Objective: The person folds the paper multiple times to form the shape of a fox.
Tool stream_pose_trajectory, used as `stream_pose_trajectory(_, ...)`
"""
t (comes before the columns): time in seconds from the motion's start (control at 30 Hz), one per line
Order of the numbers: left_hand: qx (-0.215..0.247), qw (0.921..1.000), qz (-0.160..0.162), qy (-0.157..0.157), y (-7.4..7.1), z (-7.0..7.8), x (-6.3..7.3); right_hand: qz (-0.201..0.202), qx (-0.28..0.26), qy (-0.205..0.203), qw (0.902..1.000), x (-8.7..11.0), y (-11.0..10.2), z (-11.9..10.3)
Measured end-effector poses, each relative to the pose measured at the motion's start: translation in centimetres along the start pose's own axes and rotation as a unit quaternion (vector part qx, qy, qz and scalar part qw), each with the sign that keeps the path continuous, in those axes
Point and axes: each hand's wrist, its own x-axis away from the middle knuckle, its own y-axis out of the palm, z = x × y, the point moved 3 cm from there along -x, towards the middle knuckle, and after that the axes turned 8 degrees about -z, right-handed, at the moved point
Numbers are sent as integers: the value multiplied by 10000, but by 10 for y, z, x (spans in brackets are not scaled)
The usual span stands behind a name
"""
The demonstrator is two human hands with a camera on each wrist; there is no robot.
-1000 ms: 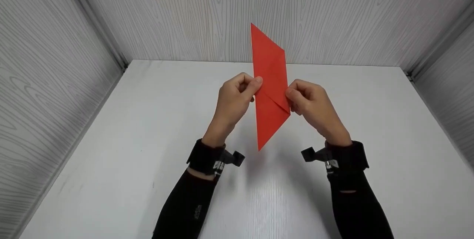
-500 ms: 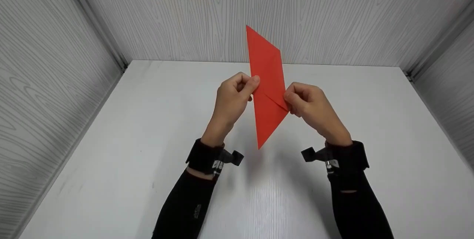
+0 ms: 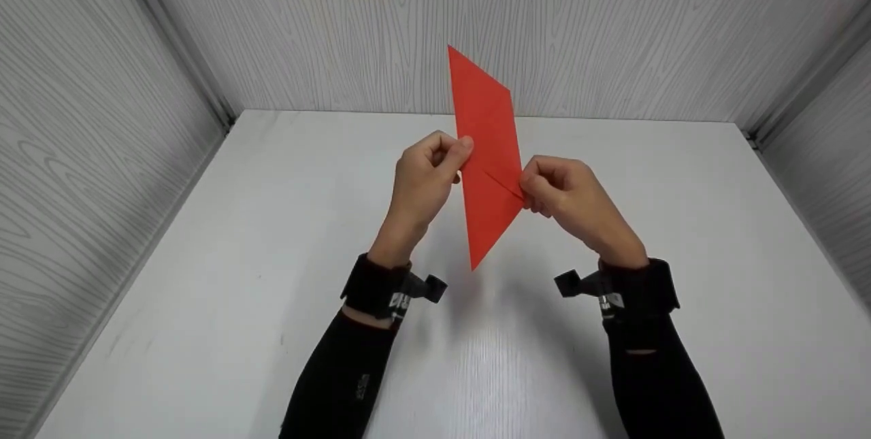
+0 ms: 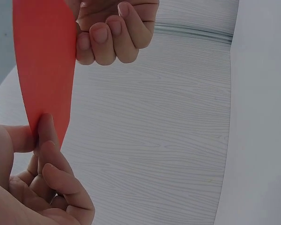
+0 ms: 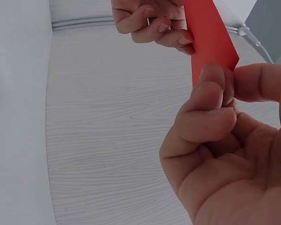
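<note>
A red folded sheet of paper [image 3: 486,146], slanted at both ends, is held up above the table in the head view. A diagonal fold line runs across its lower part to the right edge. My left hand [image 3: 425,180] pinches the long left edge near its middle, thumb on the near face. On the opposite side my right hand [image 3: 568,197] pinches the lower right corner between thumb and fingers. From the left wrist view, the paper [image 4: 47,61] bows slightly between the hands. The right wrist view shows the paper's corner [image 5: 215,42] rising above the right fingertips [image 5: 213,75].
The white table [image 3: 238,275] stretches below both hands. Pale wood-grain panels stand behind [image 3: 340,30] and at the left [image 3: 81,153] and right sides. Black straps with small cameras sit on both wrists. A thin cable [image 5: 257,42] shows in the right wrist view.
The paper has shifted a little to the left and its lower tip has risen slightly. My left hand moved slightly left with it, while my right hand sank slightly, still pinching the edge.
</note>
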Motion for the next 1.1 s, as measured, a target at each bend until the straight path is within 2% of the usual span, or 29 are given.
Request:
stream_pose_trajectory(0.13, -45, 10000, 42, 8, -1, 0, 0, -3, 12, -16, 10000, 0, 0, 0)
stream_pose_trajectory(0.33, -47, 10000, 76, -22, -2, -1, 0, -214, -74, -86, 9997, 1, 0, -1)
stream_pose_trajectory(0.6, -69, 9999, 158, -8, -5, -1, -1, -291, 273, -5, 9992, 1, 0, 0)
stream_pose_trajectory(0.83, -41, 9997, 238, 36, -6, -1, -2, -428, 214, 11, 9989, 2, 1, -1)
stream_pose_trajectory(1.1, -22, 9995, 302, -10, -7, -2, -2, -413, 652, 31, 9970, 3, 1, -2)
